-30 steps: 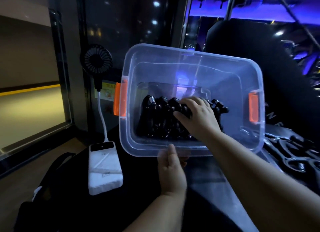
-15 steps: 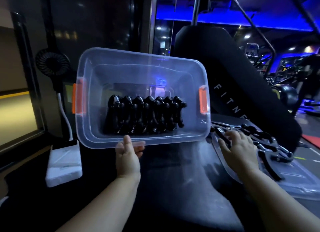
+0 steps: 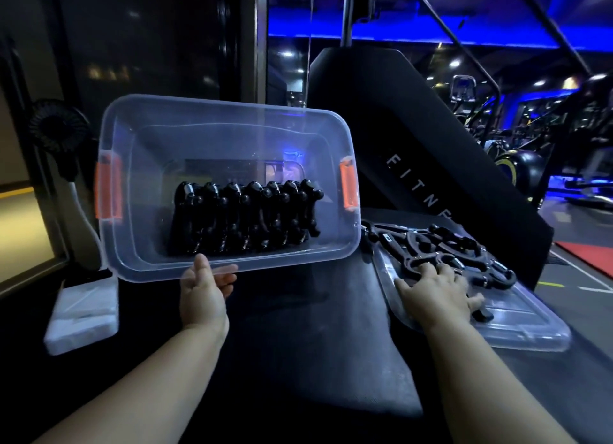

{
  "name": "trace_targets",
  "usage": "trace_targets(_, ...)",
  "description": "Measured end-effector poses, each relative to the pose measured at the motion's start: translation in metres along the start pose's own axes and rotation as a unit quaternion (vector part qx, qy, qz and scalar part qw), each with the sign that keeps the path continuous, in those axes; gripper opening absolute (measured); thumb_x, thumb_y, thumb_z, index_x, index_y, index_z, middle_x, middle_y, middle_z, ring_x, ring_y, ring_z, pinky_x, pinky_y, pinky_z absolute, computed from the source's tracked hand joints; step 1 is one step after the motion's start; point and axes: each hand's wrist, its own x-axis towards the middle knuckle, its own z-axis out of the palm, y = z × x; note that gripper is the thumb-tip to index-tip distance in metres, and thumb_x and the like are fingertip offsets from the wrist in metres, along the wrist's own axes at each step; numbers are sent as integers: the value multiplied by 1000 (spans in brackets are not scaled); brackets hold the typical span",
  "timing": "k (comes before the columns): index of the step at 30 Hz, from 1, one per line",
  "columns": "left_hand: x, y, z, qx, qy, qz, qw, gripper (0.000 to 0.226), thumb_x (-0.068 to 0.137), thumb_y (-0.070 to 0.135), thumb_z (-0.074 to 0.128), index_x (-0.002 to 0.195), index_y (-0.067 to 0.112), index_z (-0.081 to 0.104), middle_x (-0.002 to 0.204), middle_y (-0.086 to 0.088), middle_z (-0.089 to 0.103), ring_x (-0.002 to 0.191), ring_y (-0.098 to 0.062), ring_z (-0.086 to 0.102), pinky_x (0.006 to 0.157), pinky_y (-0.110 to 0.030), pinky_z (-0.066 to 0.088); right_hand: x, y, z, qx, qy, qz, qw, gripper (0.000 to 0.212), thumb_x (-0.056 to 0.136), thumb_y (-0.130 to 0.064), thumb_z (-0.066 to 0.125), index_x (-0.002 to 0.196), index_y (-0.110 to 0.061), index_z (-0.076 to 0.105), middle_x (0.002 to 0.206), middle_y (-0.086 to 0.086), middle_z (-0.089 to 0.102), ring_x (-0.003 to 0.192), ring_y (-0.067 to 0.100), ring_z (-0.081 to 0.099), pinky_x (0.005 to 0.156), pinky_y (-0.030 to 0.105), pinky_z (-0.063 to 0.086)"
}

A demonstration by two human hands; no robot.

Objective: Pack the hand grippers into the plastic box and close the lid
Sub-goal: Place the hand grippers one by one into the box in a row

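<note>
A clear plastic box point(image 3: 132, 191) with orange latches is tilted up so its inside faces me. A row of several black hand grippers point(image 3: 245, 219) stands packed inside it. My left hand point(image 3: 204, 289) grips the box's near rim, thumb over the edge. To the right, the clear lid point(image 3: 530, 324) lies flat on the black bench with a pile of loose black hand grippers point(image 3: 441, 244) on it. My right hand point(image 3: 438, 289) rests on the near part of that pile, fingers spread over one gripper; whether it holds it is unclear.
A white power bank point(image 3: 83, 311) lies at the left with a cable up to a small black fan point(image 3: 58, 135). A black padded backrest point(image 3: 414, 138) rises behind the lid. Gym machines stand far right under blue light.
My right hand left the box, where it was touching the packed grippers, and went right onto the loose pile on the lid. The view swung right; the left hand kept hold of the rim.
</note>
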Motion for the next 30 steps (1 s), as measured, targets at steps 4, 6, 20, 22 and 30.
trace_targets(4,0,-1,0,8,1,6,1000,25,100,40,34,85,23,45,56,8,69,47,-1,58,57,-23,41,-2,0,-3,-4,-19,-5,1000,64,86,-63,38,139,-28,39,156,-2,22,131,30,40,107,58,15)
trace_targets(6,0,-1,0,10,3,4,1000,25,100,40,34,84,25,46,56,9,69,46,0,58,57,-24,41,-3,0,-4,1,-6,-20,1000,59,87,-60,41,135,-26,45,151,-1,30,125,30,46,105,53,21)
trace_targets(20,3,-5,0,6,3,0,1000,24,99,44,36,88,25,46,59,7,70,52,-3,59,58,-24,43,-16,-18,-1,88,76,-139,984,43,87,-58,43,118,-34,60,127,-11,57,114,15,56,100,43,30)
trace_targets(22,3,-5,0,6,2,-5,1000,25,98,44,36,88,24,46,61,5,70,54,-6,59,59,-24,43,-16,-17,-4,112,91,-132,981,39,88,-52,46,116,-31,62,123,-5,61,114,23,53,91,39,40)
trace_targets(30,0,-2,-1,14,5,-10,1000,26,98,44,36,90,22,48,64,2,70,59,-10,60,59,-25,44,-15,-12,-9,91,38,26,995,64,78,-60,52,125,-17,49,131,21,43,122,39,35,97,46,37)
